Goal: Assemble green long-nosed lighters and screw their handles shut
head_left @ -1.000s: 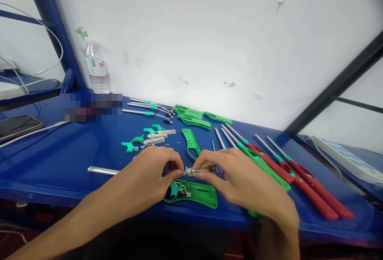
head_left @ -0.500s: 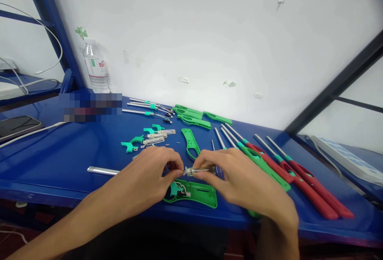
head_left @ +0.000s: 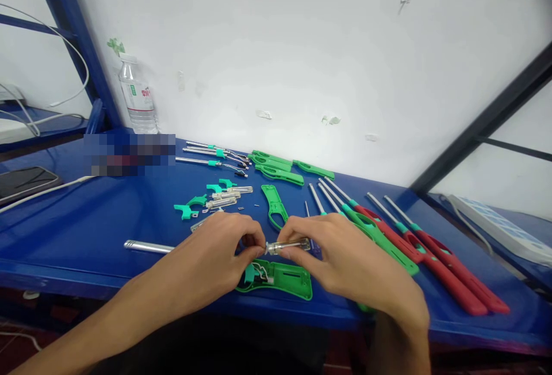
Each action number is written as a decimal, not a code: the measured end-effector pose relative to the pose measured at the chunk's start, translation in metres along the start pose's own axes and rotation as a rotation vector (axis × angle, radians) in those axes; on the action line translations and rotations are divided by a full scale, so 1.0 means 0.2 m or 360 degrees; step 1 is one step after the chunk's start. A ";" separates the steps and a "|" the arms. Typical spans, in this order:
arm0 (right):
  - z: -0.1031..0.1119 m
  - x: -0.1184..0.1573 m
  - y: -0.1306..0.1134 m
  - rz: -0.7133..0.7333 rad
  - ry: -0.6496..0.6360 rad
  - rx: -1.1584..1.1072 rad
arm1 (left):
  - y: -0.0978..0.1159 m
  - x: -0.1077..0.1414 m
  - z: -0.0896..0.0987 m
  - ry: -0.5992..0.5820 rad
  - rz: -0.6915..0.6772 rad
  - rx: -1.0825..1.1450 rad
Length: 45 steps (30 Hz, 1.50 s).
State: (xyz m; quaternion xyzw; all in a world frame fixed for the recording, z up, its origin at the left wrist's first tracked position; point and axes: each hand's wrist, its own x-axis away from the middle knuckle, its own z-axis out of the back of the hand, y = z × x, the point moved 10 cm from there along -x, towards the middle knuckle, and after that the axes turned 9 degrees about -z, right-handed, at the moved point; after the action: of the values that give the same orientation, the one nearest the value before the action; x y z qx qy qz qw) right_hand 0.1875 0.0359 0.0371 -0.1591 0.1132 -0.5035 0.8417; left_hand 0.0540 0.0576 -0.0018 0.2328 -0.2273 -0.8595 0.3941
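Observation:
My right hand (head_left: 332, 248) pinches a small clear lighter fuel tank (head_left: 288, 246) between thumb and fingers, its narrow end pointing left. At that end, my left hand (head_left: 228, 243) has thumb and forefinger closed together; whatever sits between those tips is too small to make out. Beneath both hands lies an open green lighter handle half (head_left: 293, 280), with a teal trigger (head_left: 249, 274) and wires in it. A silver lighter tube (head_left: 149, 247) runs out to the left, partly covered by my left forearm. Another green handle half (head_left: 276, 205) rests just beyond my hands.
Teal triggers (head_left: 186, 210) and clear fuel tanks (head_left: 221, 202) lie left of centre, near wired metal tubes (head_left: 198, 161). Green shells (head_left: 280, 175) lie by the wall. Red lighters (head_left: 457, 271) lie at right. A water bottle (head_left: 138, 99) and a phone (head_left: 26, 184) are at left.
Both hands stay almost in place. The fuel tank has shifted very slightly, and more of its right end shows; the rest of the table looks the same.

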 end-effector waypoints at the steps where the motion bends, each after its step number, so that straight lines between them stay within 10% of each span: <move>1: 0.00 0.00 0.00 0.0001 0.0001 -0.0001 | 0.00 0.00 0.00 0.0002 0.0002 0.0000; 45: 0.00 -0.01 -0.01 -0.0013 0.0010 0.0007 | 0.01 0.01 -0.02 0.0004 -0.0028 -0.0022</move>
State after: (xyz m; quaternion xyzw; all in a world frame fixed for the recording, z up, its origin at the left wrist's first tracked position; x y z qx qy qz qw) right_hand 0.1859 0.0366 0.0374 -0.1562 0.1143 -0.5078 0.8395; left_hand 0.0568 0.0537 -0.0045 0.2330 -0.2190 -0.8642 0.3884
